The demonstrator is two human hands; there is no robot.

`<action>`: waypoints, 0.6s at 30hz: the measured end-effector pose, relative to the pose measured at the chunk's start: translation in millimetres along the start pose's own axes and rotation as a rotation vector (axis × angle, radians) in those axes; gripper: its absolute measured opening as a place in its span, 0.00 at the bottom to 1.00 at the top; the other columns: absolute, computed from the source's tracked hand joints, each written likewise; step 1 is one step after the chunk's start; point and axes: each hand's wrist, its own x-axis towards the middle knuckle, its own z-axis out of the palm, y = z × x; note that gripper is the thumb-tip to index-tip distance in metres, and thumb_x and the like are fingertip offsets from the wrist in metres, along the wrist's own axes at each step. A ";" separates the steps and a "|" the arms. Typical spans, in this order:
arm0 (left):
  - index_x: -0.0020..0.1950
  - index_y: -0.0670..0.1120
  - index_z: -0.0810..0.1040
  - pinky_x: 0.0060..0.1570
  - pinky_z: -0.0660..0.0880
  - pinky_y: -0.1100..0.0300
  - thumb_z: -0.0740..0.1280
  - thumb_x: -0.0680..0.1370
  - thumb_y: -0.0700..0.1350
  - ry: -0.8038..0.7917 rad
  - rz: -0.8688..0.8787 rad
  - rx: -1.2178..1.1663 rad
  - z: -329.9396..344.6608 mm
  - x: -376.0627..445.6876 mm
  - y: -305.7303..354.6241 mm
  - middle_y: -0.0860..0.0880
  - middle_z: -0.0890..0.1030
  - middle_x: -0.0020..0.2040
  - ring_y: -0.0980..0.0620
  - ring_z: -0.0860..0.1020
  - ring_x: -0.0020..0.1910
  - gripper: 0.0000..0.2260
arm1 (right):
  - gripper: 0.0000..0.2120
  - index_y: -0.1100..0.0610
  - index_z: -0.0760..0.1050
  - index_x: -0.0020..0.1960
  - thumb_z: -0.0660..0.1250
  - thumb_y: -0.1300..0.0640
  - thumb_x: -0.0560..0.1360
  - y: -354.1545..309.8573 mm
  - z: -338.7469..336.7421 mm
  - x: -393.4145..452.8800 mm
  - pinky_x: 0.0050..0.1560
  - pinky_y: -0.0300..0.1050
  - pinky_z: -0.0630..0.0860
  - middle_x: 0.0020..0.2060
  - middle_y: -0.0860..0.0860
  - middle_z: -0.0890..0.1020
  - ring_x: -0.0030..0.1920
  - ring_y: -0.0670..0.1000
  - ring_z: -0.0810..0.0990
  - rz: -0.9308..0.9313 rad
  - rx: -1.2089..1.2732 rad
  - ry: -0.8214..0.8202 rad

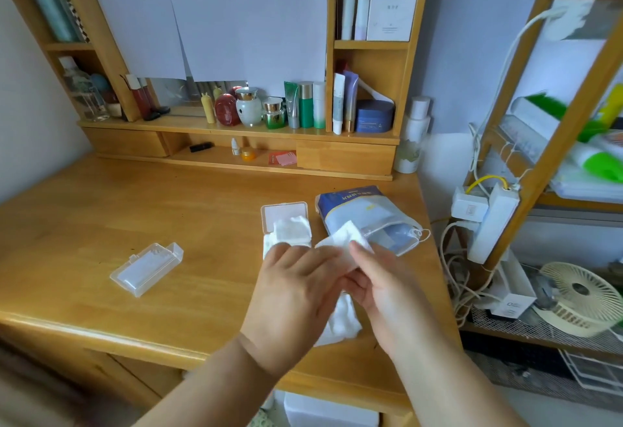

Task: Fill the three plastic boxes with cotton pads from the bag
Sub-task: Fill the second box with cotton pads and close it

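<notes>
A wooden desk (101,224) fills the view. Nearest, both hands meet: the right hand (381,285) pinches a cotton pad (340,244), the left hand (290,295) lies fingers together beside it. More pads (340,325) hang below. Beyond, an open box (285,224) holds pads; the bag (364,214) lies just right. A closed box (146,268) sits well left.

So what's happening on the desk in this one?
A person is sorting cotton pads. The right hand pinches a pad near the bag's open mouth, with more pads bunched beneath both hands. The left hand hovers over an open box already holding pads. A second clear box sits apart to the left. No third box is visible.
</notes>
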 end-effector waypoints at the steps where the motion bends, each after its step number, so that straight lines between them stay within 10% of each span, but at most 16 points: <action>1: 0.52 0.51 0.82 0.45 0.70 0.55 0.66 0.75 0.47 -0.002 -0.032 -0.041 -0.9 -5.3 6.8 0.56 0.82 0.51 0.51 0.79 0.43 0.08 | 0.12 0.55 0.82 0.40 0.63 0.61 0.77 1.7 -2.5 -3.2 0.38 0.40 0.78 0.38 0.56 0.84 0.40 0.51 0.83 0.013 -0.046 0.059; 8: 0.49 0.57 0.68 0.35 0.72 0.70 0.71 0.73 0.40 -0.076 -0.794 -0.799 -10.1 -14.1 31.2 0.56 0.79 0.40 0.61 0.76 0.35 0.16 | 0.07 0.55 0.81 0.46 0.64 0.61 0.77 0.4 -25.5 -27.4 0.37 0.47 0.80 0.39 0.56 0.84 0.39 0.53 0.83 0.109 -0.408 -0.057; 18: 0.40 0.54 0.81 0.25 0.67 0.67 0.67 0.74 0.36 0.009 -1.088 -0.712 1.0 -44.8 17.4 0.51 0.82 0.31 0.54 0.74 0.27 0.12 | 0.07 0.44 0.75 0.48 0.68 0.56 0.75 21.3 -52.1 -28.9 0.36 0.32 0.73 0.39 0.43 0.82 0.38 0.39 0.79 -0.015 -0.879 0.102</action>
